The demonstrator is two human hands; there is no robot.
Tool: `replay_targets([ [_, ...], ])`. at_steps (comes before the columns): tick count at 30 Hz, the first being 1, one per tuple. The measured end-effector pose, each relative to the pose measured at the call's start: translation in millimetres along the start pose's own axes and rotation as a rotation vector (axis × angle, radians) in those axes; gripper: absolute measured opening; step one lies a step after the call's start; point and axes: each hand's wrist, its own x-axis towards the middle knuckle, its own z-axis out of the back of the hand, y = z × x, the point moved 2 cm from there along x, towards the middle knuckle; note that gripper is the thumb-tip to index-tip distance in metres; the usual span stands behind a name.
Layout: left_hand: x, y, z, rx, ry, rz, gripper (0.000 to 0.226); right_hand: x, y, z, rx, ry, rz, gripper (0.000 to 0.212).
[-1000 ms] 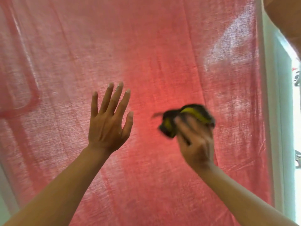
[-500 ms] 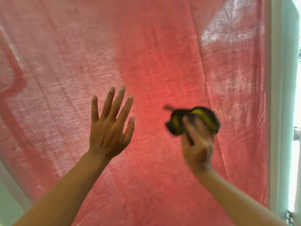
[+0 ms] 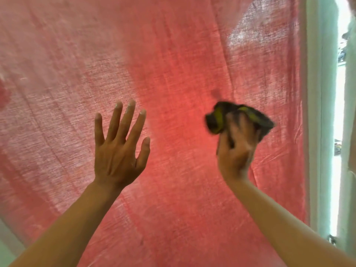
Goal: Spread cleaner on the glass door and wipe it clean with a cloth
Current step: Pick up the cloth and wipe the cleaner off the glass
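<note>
- Closest to us, two bare forearms come up from the bottom corners, one on each side.
- Our left hand (image 3: pixel 119 151) is spread flat with all five fingers straight and fanned, grasping nothing. There's whitish residue on the fingertips (image 3: pixel 131 103). Can't tell if the palm actually touches the pane.
- Our right hand (image 3: pixel 236 149) is clenched around one cloth (image 3: pixel 238 117), a dark bunched rag with yellow-green streaks, sticking out above the fingers. Both are pretty blurry.
- The cloth sits up against the glass door (image 3: pixel 173 54), right of centre and about level with the left fingertips.
- Behind the glass there's one red curtain (image 3: pixel 77 64), wrinkled and backlit, covering nearly everything we see.
- On the far right, one pale frame (image 3: pixel 316 112) runs top to bottom, with a bright strip of daylight just past it.
</note>
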Motion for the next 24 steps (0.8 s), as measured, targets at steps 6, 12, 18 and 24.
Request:
replay_targets([
  [6, 4.3, -7.6, -0.5, -0.004, 0.009, 0.012, 0.059, 6.6, 9.3, -1.9, -0.036, 0.014, -0.096, 0.035],
  [12, 59.3, -28.4, -6.5, -0.025, -0.012, -0.018, 0.058, 59.8, -6.9, -4.7, 0.035, 0.022, 0.159, 0.029],
  [18, 112.5, -23.8, -6.1, -0.002, -0.053, -0.016, 0.058, 145.7, 0.8, -19.9, 0.014, -0.035, -0.206, 0.039],
  [24, 119.7, -20.7, -9.2, 0.028, -0.055, -0.009, 0.060, 141.2, 12.7, -25.9, 0.018, 0.139, 0.422, 0.030],
])
